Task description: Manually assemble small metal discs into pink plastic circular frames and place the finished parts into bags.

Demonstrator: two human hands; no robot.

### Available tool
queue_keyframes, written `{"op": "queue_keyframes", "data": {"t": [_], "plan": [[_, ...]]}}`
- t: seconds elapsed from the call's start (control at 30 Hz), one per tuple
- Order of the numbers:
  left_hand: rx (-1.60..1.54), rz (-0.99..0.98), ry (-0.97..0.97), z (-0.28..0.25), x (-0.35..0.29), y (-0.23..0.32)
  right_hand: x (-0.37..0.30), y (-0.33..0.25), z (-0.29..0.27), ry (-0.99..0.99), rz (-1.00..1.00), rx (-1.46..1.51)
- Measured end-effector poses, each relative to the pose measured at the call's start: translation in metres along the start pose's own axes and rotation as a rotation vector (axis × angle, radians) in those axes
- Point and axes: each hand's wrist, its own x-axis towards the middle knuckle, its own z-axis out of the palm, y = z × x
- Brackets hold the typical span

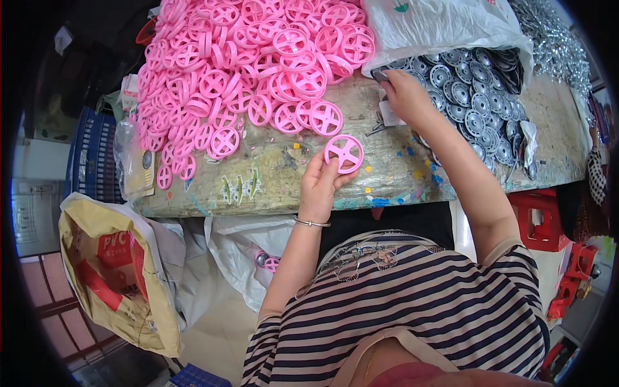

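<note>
Lying toward eleven o'clock from the left hand [319, 184], pink spoked wheels [290, 42] cover the table [277, 187]; that hand pinches a single pink wheel [345, 154] by its rim. Toward one o'clock, well apart, the right hand [409, 98] appears closed on a dark disc [380, 75], nearer the grey hubcap-like discs [474, 122] at three o'clock.

From head height close over the table [284, 184], we look steeply down through a fisheye past its near edge [251, 209].
</note>
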Motion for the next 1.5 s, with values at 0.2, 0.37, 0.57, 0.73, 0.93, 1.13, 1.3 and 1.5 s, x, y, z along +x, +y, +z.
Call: {"op": "queue_keyframes", "data": {"t": [0.2, 0.37, 0.57, 0.73, 0.93, 1.13, 1.3, 1.5], "plan": [[0.037, 0.033, -0.039, -0.002, -0.002, -0.002, -0.071, -0.082, -0.016, -0.134, 0.003, 0.598], [0.022, 0.073, -0.099, -0.003, -0.002, -0.006, -0.085, -0.088, -0.006, -0.03, -0.092, 0.442], [0.069, 0.093, -0.12, -0.003, -0.005, -0.004, -0.076, -0.086, -0.002, -0.268, 0.22, 0.905], [0.033, 0.083, -0.065, -0.005, -0.002, -0.006, -0.072, -0.087, -0.002, -0.449, 0.363, 1.011], [0.169, 0.162, -0.028, -0.009, -0.005, -0.015, -0.079, -0.087, 0.003, -0.411, 0.37, 0.933], [0.256, 0.159, 0.028, -0.006, -0.02, -0.005, -0.079, -0.097, -0.002, -0.462, 0.35, 0.94], [0.599, 0.48, 0.378, -0.048, -0.081, 0.013, -0.066, -0.101, 0.004, -0.338, 0.2, 0.732], [1.116, 0.344, 0.677, -0.165, -0.188, 0.018, -0.03, -0.093, 0.042, 0.108, -0.131, 0.29]]}}
